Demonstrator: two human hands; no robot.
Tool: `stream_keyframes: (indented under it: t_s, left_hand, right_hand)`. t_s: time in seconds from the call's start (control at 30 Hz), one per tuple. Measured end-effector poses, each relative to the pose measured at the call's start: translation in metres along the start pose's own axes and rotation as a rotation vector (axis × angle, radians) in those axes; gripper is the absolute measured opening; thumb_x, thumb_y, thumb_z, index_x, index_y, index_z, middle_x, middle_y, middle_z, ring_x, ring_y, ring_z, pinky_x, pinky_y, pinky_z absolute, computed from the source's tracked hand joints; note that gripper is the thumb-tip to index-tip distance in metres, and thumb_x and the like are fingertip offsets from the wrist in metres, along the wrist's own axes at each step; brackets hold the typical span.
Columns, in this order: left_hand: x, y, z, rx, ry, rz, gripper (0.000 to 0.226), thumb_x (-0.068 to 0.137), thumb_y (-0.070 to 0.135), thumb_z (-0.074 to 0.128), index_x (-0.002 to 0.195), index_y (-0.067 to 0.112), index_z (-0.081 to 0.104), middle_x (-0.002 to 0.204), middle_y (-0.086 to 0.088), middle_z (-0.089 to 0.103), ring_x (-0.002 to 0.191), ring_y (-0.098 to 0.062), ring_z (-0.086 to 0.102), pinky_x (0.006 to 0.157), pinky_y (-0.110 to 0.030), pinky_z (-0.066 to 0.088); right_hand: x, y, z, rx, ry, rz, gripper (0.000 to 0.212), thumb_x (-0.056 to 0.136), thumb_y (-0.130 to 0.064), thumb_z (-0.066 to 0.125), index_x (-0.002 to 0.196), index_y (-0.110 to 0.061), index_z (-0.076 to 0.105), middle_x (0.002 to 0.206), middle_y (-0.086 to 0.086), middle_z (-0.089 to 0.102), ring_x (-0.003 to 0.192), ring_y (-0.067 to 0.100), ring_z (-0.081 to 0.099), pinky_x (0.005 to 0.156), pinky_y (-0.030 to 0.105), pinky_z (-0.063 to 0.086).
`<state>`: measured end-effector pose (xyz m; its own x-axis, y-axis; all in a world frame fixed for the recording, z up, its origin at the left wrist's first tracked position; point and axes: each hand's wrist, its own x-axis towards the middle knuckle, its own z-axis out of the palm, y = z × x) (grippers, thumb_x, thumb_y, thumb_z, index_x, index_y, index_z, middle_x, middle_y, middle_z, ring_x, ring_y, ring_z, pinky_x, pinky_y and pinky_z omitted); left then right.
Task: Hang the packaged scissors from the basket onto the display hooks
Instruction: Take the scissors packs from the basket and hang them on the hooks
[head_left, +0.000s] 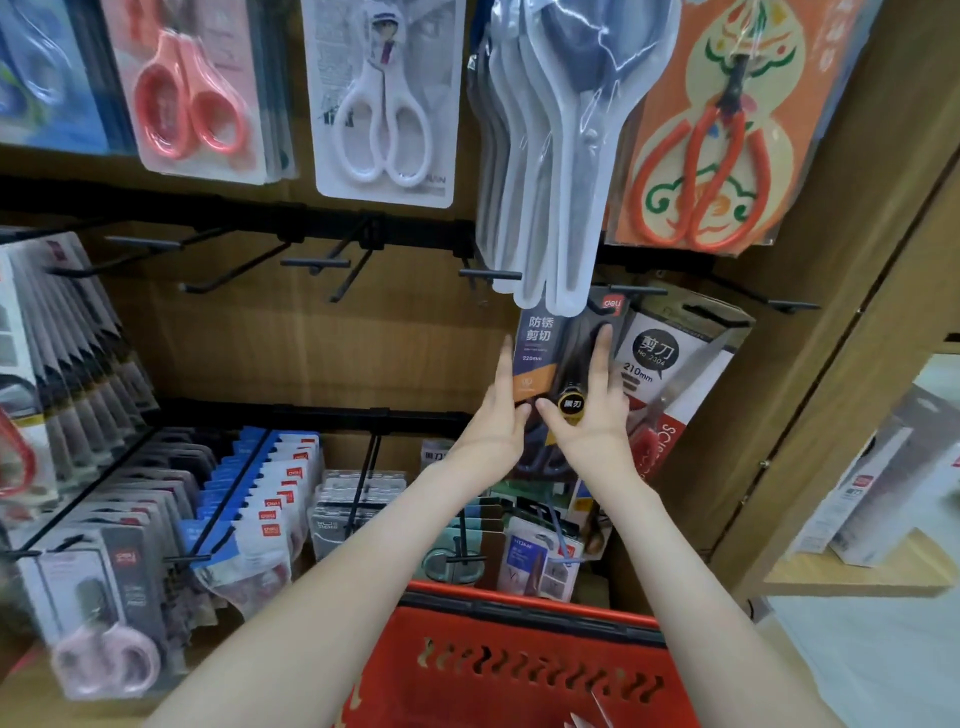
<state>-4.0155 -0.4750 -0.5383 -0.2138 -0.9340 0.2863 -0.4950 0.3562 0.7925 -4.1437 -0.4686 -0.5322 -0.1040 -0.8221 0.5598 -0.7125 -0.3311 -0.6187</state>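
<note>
Left hand (500, 418), right hand (600, 418) apparently hold scissors pack (540, 345).

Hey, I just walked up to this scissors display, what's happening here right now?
A person is stocking a shop display. Both hands hold one dark scissors package up against the wooden back panel: the left hand at its left edge, the right hand over its front. The package's top is at a black hook, just below a hanging bunch of clear-wrapped scissors. Whether it is threaded on yet can't be told. A red basket sits below the arms.
</note>
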Motion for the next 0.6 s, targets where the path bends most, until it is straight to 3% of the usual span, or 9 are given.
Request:
stream_keyframes:
  t_s: [0.07,0.27,0.4,0.5,0.6]
  left_hand:
    - [0.001,-0.002,0.001,-0.016,-0.009,-0.01,0.077,0.104,0.018,0.036,0.145,0.047,-0.022,0.16,0.002,0.02,0.135,-0.021,0.04,0.111,-0.046,0.036]
    - [-0.006,-0.002,-0.001,-0.023,-0.008,-0.007,0.078,0.103,0.012,0.037,0.149,0.04,-0.02,0.161,-0.002,0.013,0.142,-0.021,0.029,0.108,-0.033,0.029]
    - [-0.053,0.0,0.004,-0.033,0.112,0.004,0.078,0.102,0.011,0.038,0.149,0.037,-0.019,0.164,-0.003,-0.006,0.149,-0.02,0.006,0.108,-0.026,0.02]
    - [-0.115,-0.008,0.029,0.054,0.156,0.033,0.068,0.099,0.004,0.04,0.154,0.016,0.002,0.161,-0.015,0.004,0.148,-0.026,0.006,0.114,-0.03,0.014]
    - [-0.182,-0.037,0.062,0.193,0.137,0.058,0.06,0.088,-0.002,0.05,0.144,0.005,0.031,0.147,-0.027,0.031,0.134,-0.042,0.034,0.11,-0.045,0.032]
  right_hand:
    - [0.0,0.0,0.004,-0.01,0.013,0.013,0.099,0.091,-0.029,0.064,0.137,-0.052,-0.021,0.159,0.019,0.01,0.139,0.038,0.023,0.112,0.045,0.023]
    - [-0.007,-0.007,0.001,-0.021,0.004,0.035,0.096,0.091,-0.028,0.063,0.143,-0.047,-0.015,0.161,0.014,0.001,0.145,0.034,0.009,0.115,0.048,0.016]
    - [-0.046,-0.011,-0.011,-0.083,0.003,0.067,0.088,0.091,-0.028,0.064,0.154,-0.031,0.003,0.16,0.014,0.005,0.145,0.031,0.006,0.114,0.044,0.013]
    - [-0.117,-0.003,-0.007,-0.14,0.022,0.005,0.079,0.09,-0.018,0.065,0.153,-0.014,0.018,0.15,0.017,0.026,0.137,0.03,0.024,0.11,0.035,0.019]
    - [-0.208,0.013,0.004,-0.215,-0.1,-0.031,0.07,0.086,-0.018,0.06,0.146,-0.009,0.025,0.142,0.019,0.038,0.13,0.03,0.034,0.109,0.036,0.028]
